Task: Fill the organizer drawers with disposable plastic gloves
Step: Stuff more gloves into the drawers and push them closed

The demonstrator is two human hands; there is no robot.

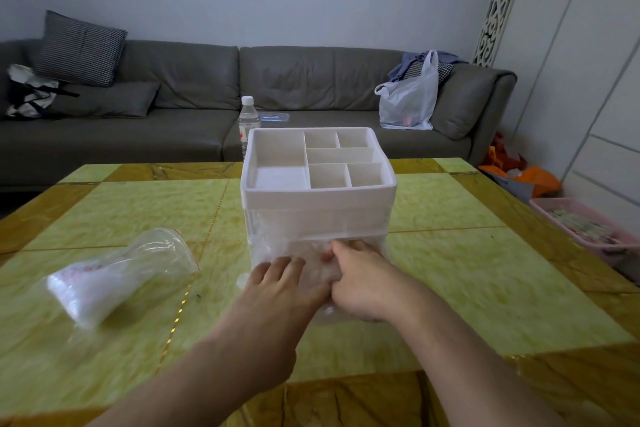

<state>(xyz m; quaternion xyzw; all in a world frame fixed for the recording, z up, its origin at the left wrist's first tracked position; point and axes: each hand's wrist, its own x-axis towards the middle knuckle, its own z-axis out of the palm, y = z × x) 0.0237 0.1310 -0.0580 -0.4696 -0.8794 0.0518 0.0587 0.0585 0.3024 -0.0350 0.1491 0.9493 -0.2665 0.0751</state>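
A white organizer (318, 198) with a divided top tray stands in the middle of the table. Its clear lower drawer (277, 246) is pulled out toward me and holds crumpled clear plastic gloves (311, 270). My left hand (280, 288) lies flat with straight fingers on the gloves in the drawer. My right hand (356, 281) is beside it, fingers curled down into the gloves. A clear bag of more gloves (114, 277) lies on its side at the left, its mouth open.
The yellow-green and brown tiled table (485, 270) stretches to both sides. A water bottle (248, 121) stands behind the organizer. A grey sofa (207, 107) with a white plastic bag (408, 100) is beyond. A pink basket (588, 225) sits on the floor at right.
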